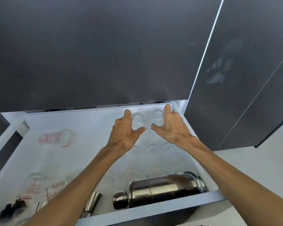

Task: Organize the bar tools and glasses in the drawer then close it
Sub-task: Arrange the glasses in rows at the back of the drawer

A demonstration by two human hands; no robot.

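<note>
Two small ribbed glasses stand upright side by side at the back right of the open drawer (155,207), close together but apart. The left hand (124,134) has thumb and fingers curled around the left glass (137,121); the right hand (170,126) cups the right glass (158,117) the same way, fingers behind, thumb in front. Both grips look loose, as if setting the pair down in a row against the back wall to keep the glassware together. Faint rims of more clear glasses show just in front of them, too washed out to count. Nearer the front a steel shaker (160,190) lies on its side along the front wall, with a jigger (91,203) left of it. Measuring cups with red markings lie scattered on the left: one (59,137) mid-drawer, two more (34,185) near the front corner beside some dark tools. These likely need sorting before the drawer is closed
</note>
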